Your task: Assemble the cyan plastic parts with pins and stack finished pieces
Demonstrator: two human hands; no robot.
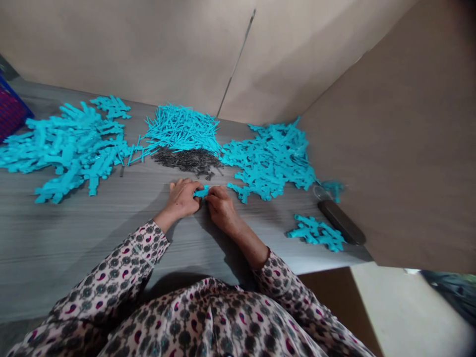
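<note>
Between my two hands is a small turquoise plastic piece (201,192), partly covered by fingers. My left hand (183,197) is closed on its left end, low over the table. The fingertips of my right hand (220,202) are pinched together at the piece's right end; whether they hold a further small part is hidden. Just beyond the hands lies a heap of small dark pins (188,159). Behind it is a pile of thin turquoise sticks (182,128). A heap of flat turquoise pieces (273,158) spreads to the right of my right hand.
A large turquoise heap (70,144) covers the table's (111,233) left side, near a blue and red basket (11,109). At right, a few turquoise pieces (318,232) lie beside a dark oblong case (342,223). Wooden panels (394,148) bound the back and right.
</note>
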